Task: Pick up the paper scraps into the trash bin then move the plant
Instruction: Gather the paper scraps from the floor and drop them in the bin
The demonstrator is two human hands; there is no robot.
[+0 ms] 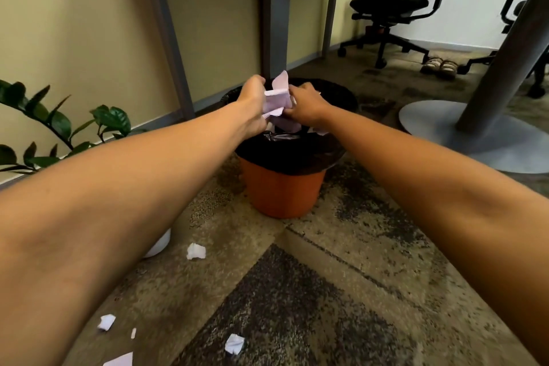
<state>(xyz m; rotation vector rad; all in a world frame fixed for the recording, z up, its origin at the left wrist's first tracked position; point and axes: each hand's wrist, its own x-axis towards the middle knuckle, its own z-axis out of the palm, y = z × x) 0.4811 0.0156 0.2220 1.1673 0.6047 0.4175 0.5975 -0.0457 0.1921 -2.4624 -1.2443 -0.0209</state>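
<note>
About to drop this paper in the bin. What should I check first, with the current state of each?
1. Grip on paper wad: ok. Left hand and right hand both hold it.
2. Wad above the trash bin mouth: ok.
3. Room inside the bin: cannot tell. Hands and wad cover most of the opening.
4. Floor cleared: not ok. Scraps lie on the carpet.
5. Plant pot free to lift: cannot tell. The left arm hides most of it.

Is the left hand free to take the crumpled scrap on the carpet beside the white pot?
Probably not yet: the left hand grips paper over the trash bin, together with the right hand. The scrap itself lies uncovered, so after letting go nothing seems to block it.
</note>
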